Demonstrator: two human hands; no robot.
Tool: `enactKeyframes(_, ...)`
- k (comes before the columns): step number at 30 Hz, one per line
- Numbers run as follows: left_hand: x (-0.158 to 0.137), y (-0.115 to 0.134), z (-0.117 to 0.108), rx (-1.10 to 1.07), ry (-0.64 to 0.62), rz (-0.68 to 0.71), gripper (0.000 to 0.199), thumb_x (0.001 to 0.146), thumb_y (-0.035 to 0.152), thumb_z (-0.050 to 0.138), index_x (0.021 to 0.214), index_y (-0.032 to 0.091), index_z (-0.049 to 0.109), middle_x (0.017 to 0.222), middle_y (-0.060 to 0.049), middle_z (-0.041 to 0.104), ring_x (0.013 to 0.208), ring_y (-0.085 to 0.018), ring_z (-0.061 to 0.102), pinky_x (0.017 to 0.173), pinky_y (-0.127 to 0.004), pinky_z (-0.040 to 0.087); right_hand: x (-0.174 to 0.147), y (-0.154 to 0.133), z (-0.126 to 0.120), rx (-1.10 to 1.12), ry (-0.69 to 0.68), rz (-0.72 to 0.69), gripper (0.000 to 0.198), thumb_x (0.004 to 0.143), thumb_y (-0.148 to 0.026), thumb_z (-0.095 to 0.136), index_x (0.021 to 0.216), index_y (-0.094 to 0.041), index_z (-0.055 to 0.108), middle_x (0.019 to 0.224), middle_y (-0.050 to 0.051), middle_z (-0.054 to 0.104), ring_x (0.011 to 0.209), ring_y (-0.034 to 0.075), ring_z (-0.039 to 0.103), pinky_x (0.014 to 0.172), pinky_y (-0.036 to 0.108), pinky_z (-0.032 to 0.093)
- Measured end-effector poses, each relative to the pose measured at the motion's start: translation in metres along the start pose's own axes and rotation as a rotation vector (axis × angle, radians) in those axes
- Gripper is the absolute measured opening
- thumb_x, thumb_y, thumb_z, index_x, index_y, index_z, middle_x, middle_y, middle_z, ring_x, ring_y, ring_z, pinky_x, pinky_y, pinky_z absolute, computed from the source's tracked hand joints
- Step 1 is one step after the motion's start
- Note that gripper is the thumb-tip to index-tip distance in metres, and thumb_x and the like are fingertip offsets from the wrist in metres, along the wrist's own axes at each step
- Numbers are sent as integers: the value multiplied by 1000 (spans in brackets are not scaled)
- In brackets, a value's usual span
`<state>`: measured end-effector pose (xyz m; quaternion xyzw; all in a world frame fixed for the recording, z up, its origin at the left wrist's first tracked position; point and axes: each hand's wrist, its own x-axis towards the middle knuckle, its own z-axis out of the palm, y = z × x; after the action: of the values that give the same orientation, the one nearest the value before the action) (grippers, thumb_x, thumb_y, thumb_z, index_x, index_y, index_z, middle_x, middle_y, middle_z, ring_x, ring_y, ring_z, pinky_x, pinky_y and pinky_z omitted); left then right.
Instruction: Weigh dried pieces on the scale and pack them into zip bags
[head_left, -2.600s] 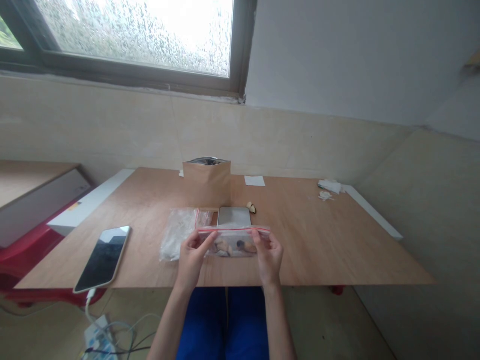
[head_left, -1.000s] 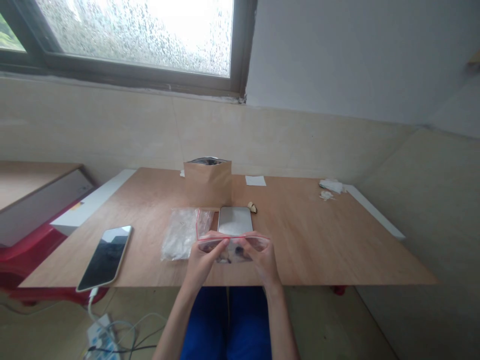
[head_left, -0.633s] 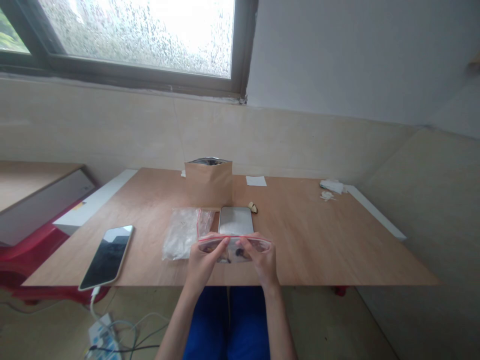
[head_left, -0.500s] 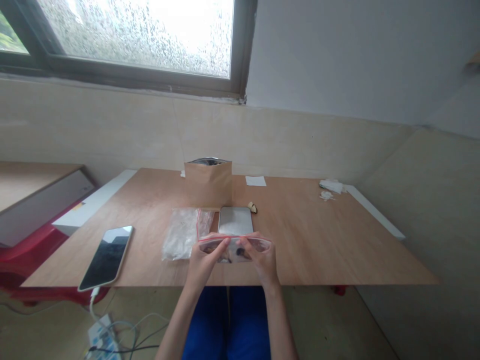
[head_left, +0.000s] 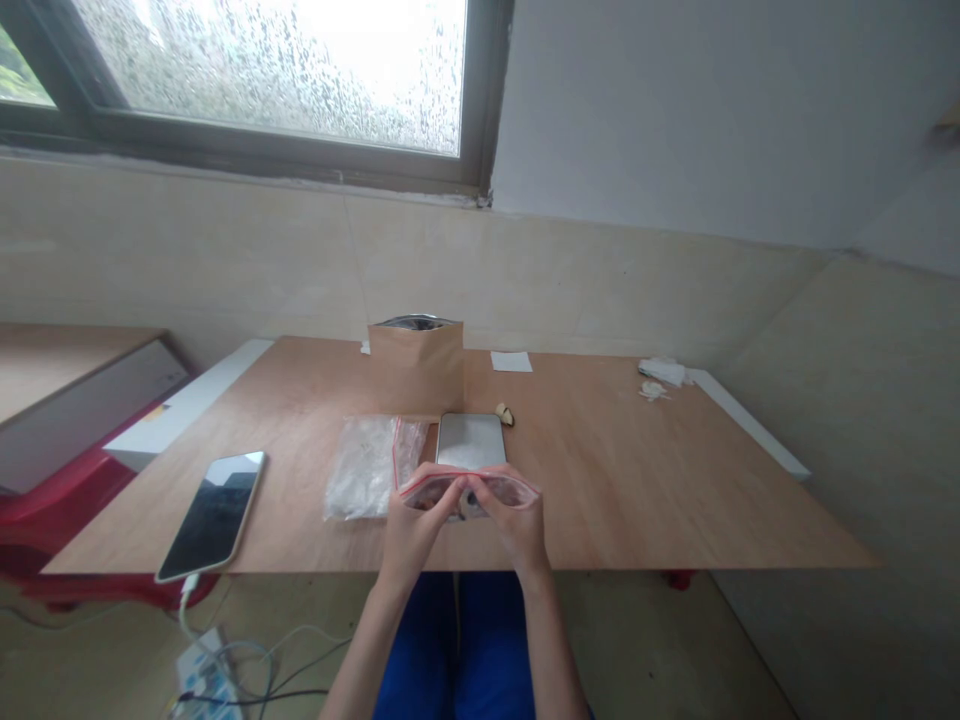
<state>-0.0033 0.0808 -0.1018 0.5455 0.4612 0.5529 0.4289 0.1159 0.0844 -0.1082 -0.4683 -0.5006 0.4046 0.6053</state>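
Between my hands, over the table's near edge, is a clear zip-lock bag (head_left: 511, 490) with a red seal strip along its top. My left hand (head_left: 415, 520) pinches its left side, thumb reaching to the middle. On the other side my right hand (head_left: 517, 518) grips it the same way, and the two thumbs almost meet. Small dark and pale pieces show inside, too unclear to name. Just beyond lies a flat silver-grey device with a pale top (head_left: 471, 440), its near end hidden by my hands. Left of it rest flat clear zip-lock bags (head_left: 364, 468).
A brown kraft pouch (head_left: 417, 370) stands with its top open at the back. A small pale-and-dark piece (head_left: 505, 414) lies by the device. A phone (head_left: 214, 510) is plugged in at left. White paper (head_left: 511, 362) and crumpled tissue (head_left: 664, 372) lie farther back.
My thumbs have come closer together at the middle of the bag. The bag's top has tilted and its sides bow, so less of its contents shows.
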Motion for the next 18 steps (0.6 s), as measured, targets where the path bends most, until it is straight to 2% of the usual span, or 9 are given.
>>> enactKeyframes(6, -3, 2, 8, -9, 86, -10, 19, 76, 35, 60, 79, 17, 64, 74, -3, 68, 71, -16, 63, 64, -24, 50, -5, 0, 3, 36, 78, 25, 19, 71, -36, 67, 68, -18, 66, 66, 2, 67, 64, 16, 63, 60, 25, 51)
enactKeyframes(10, -1, 1, 5, -46, 71, -94, 24, 75, 40, 61, 75, 16, 66, 65, -2, 65, 63, -16, 61, 54, -23, 47, -6, 4, -1, 61, 58, 69, 29, 78, -44, 57, 71, -18, 68, 66, 3, 68, 64, 18, 63, 60, 27, 51)
enactKeyframes(14, 2, -6, 0, -144, 50, -165, 31, 75, 44, 59, 66, 15, 64, 59, -1, 62, 60, -15, 59, 53, -23, 44, -5, 9, -1, 116, 54, 102, 41, 81, -51, 50, 66, -17, 67, 64, 4, 68, 62, 19, 63, 61, 28, 50)
enactKeyframes(18, 5, -17, -3, -270, 65, -277, 44, 78, 53, 52, 58, 15, 60, 50, -1, 58, 47, -12, 53, 48, -23, 42, -2, 12, 0, 113, 153, 115, 52, 83, -56, 42, 56, -17, 63, 57, 5, 66, 54, 17, 61, 59, 27, 49)
